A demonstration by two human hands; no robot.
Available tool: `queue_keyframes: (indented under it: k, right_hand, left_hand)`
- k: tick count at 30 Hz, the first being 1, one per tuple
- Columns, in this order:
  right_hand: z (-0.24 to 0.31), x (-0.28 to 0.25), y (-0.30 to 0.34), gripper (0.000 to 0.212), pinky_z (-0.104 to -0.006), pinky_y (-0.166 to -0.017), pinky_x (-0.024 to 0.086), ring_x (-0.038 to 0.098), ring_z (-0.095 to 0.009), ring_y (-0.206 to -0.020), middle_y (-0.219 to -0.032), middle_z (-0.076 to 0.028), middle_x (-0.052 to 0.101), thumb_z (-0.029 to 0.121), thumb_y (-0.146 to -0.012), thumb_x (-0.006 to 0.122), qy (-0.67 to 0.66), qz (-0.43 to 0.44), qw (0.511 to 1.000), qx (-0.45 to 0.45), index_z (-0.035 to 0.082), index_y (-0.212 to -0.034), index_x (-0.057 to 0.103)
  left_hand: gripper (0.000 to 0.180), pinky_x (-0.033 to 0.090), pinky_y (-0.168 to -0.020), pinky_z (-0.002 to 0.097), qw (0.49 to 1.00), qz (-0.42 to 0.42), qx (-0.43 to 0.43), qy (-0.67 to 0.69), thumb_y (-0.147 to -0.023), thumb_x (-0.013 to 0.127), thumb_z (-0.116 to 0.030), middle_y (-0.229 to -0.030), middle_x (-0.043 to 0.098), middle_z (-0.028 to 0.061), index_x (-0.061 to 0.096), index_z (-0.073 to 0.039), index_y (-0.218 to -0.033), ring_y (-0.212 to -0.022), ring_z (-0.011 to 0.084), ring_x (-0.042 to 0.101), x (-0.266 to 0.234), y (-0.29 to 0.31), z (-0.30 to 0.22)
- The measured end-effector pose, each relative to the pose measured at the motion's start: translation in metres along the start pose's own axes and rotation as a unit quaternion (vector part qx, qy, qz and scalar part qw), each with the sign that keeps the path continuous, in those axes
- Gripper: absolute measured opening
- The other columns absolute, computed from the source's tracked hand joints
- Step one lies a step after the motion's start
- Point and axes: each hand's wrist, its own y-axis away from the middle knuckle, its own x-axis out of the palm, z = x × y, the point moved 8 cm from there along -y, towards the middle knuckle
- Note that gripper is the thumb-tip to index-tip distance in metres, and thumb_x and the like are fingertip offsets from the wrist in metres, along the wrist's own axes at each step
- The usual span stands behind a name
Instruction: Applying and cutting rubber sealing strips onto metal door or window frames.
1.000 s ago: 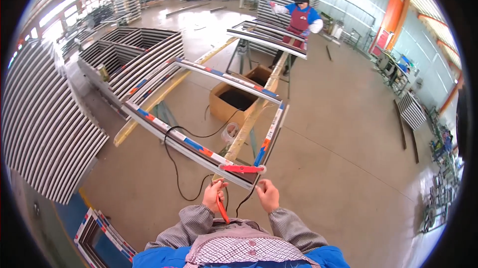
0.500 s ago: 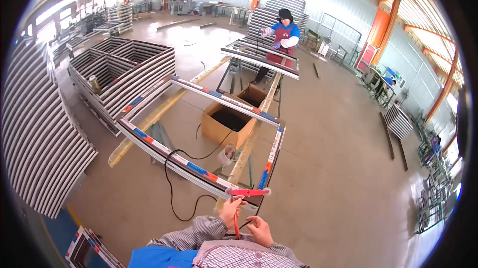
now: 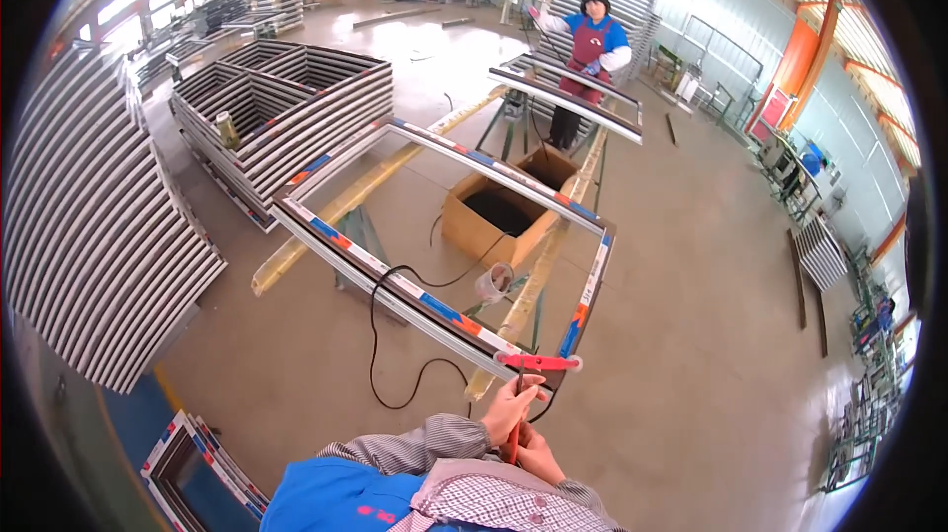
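Note:
Close to my body, my left hand (image 3: 508, 411) is closed around a red-handled tool (image 3: 513, 441), its working end hidden. My right hand (image 3: 537, 457) is just below, fingers pinched on a black rubber strip (image 3: 544, 409) that comes off the near right corner of a window frame (image 3: 446, 314). A red bar tool with whitish rollers at both ends (image 3: 538, 362) lies on that corner, just beyond my left fingers. The frame rests across two padded trestle beams. A loop of black strip (image 3: 373, 334) hangs over its near side.
Cardboard boxes (image 3: 479, 226) and a clear plastic bucket (image 3: 494, 282) stand beneath the frame. Stacked frames (image 3: 109, 206) fill the left, with another stack (image 3: 326, 127) behind. Across, a co-worker in a red apron (image 3: 591, 46) stands at a second frame (image 3: 573, 102).
My view has shifted, so the scene sits further right and higher. My right hand has moved in against my left. The co-worker has straightened up, one arm raised outward.

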Motion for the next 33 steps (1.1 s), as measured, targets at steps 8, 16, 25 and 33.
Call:
queue_keyframes:
  k: [8,16,25,33]
  right_hand:
    - [0.000,-0.023,0.024,0.017,-0.0210,-0.056,0.040,0.047,-0.009,-0.062,-0.072,-0.001,0.051,0.020,-0.084,0.054,-0.004,-0.191,0.982,-0.004,0.006,-0.092,0.050]
    - [-0.063,-0.045,0.065,0.039,-0.0193,-0.046,0.036,0.041,-0.006,-0.051,-0.061,0.004,0.042,0.050,-0.085,0.044,-0.228,-0.281,0.926,0.108,0.011,-0.081,0.044]
    - [-0.087,-0.030,0.034,0.055,-0.0254,-0.045,0.037,0.042,-0.013,-0.047,-0.056,-0.002,0.043,0.065,-0.076,0.045,-0.336,-0.271,0.890,0.148,0.010,-0.072,0.043]
    - [-0.077,-0.037,0.006,0.057,-0.0250,-0.042,0.036,0.040,-0.013,-0.043,-0.054,-0.002,0.042,0.064,-0.079,0.040,-0.397,-0.232,0.875,0.153,0.008,-0.071,0.043]
  left_hand:
    - [0.033,0.039,-0.082,0.0231,0.987,0.124,-0.016,-0.097,-0.089,0.047,-0.015,-0.098,0.054,0.0014,0.042,-0.006,-0.120,-0.086,0.0091,0.046,0.007,0.008,0.021]
    - [0.030,0.041,-0.083,0.0253,0.941,0.058,-0.127,-0.309,-0.087,0.052,-0.018,-0.101,0.058,0.0095,0.053,0.004,-0.108,-0.096,0.0142,0.052,-0.090,-0.025,0.128]
    - [0.037,0.037,-0.084,0.0252,0.926,0.115,-0.054,-0.357,-0.091,0.041,-0.031,-0.094,0.059,0.0077,0.052,-0.003,-0.112,-0.089,0.0131,0.053,-0.075,-0.093,0.187]
    - [0.030,0.033,-0.047,0.0249,0.931,0.069,-0.228,-0.275,-0.088,0.044,-0.030,-0.065,0.054,-0.0006,0.061,-0.005,-0.092,-0.053,0.0071,0.044,-0.062,-0.087,0.193]
